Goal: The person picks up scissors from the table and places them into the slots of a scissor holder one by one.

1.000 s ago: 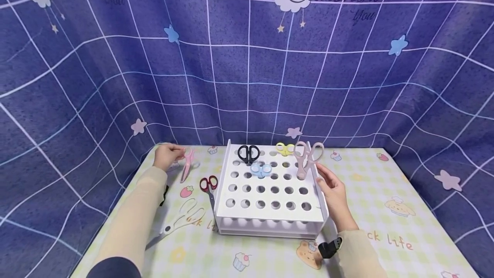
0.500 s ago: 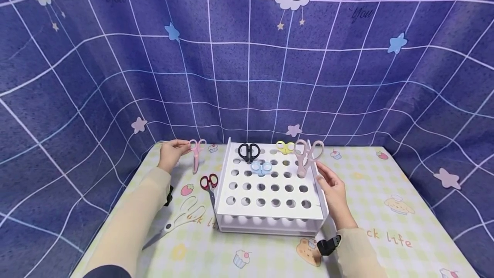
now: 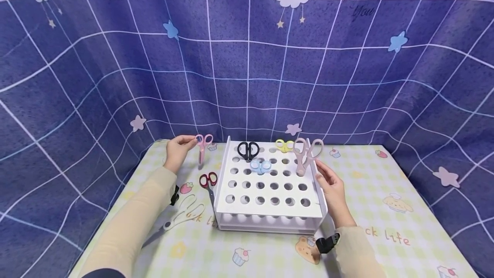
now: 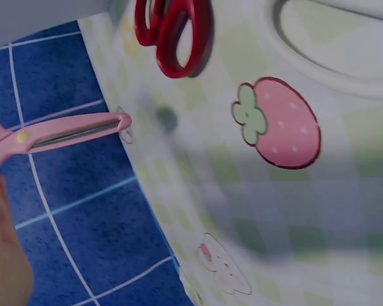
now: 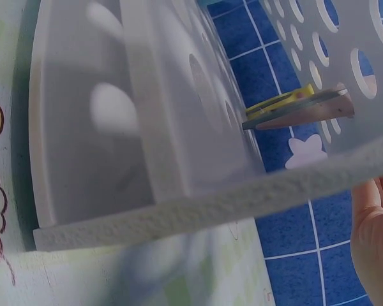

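My left hand [image 3: 179,151] pinches pink scissors [image 3: 202,147] by one handle loop. They hang blades down behind the table's left part; in the left wrist view the pink-covered blades [image 4: 76,131] are together. To their right stands a white rack [image 3: 266,193] with rows of round holes. My right hand [image 3: 332,192] holds its right side panel, some fingertips hidden. Standing in the rack are black scissors [image 3: 248,151], small light-blue scissors [image 3: 260,167], yellow scissors [image 3: 284,145] and larger dusty-pink scissors [image 3: 305,158]. Under the rack's top, blades [image 5: 306,109] show in the right wrist view.
Red-handled scissors [image 3: 209,181] lie against the rack's left side. White-handled scissors [image 3: 181,218] lie nearer the left forearm, partly hidden by it. A checked cloth [image 3: 386,175] covers the table, and a blue grid curtain [image 3: 247,76] rises behind and at both sides.
My left hand has lifted the pink scissors and brought them right, toward the rack; they have swung from slanted to nearly upright. The right hand has stayed on the rack.
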`<state>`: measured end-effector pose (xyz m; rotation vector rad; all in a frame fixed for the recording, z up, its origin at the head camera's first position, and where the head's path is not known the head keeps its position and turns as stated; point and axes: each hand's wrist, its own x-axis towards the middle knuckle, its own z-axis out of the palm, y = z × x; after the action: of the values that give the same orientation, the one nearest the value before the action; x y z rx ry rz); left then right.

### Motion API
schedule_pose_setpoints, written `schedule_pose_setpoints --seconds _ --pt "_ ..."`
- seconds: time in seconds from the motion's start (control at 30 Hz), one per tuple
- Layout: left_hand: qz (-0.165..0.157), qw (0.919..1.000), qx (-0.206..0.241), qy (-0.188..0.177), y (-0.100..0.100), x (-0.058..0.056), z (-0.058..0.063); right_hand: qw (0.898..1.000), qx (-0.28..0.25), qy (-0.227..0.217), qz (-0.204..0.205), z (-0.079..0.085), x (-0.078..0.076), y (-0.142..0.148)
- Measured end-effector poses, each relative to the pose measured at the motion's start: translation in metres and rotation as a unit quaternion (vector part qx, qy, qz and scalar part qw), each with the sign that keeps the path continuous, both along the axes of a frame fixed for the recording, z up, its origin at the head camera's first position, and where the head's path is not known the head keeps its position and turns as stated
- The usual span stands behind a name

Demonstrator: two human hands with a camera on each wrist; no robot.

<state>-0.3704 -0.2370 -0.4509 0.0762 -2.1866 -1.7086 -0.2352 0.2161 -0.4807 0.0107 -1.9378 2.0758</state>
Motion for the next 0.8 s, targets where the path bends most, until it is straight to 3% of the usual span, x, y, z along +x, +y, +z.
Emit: schedule_pose_setpoints --seconds 0.27,0.43,0.8 --pt "-0.025 0.9976 0.064 0.005 0.011 0.009 0.025 1.0 0.005 -0.011 -0.004 0.002 0.0 -0.001" --pt "-0.046 0.9905 0.128 0.019 0.017 0.02 0.039 1.0 0.003 -0.015 -0.005 0.003 0.0 -0.002" --pt "-0.065 0.9721 0.219 0.055 0.025 0.024 0.046 1.0 0.004 -0.017 -0.005 0.003 0.001 -0.001"
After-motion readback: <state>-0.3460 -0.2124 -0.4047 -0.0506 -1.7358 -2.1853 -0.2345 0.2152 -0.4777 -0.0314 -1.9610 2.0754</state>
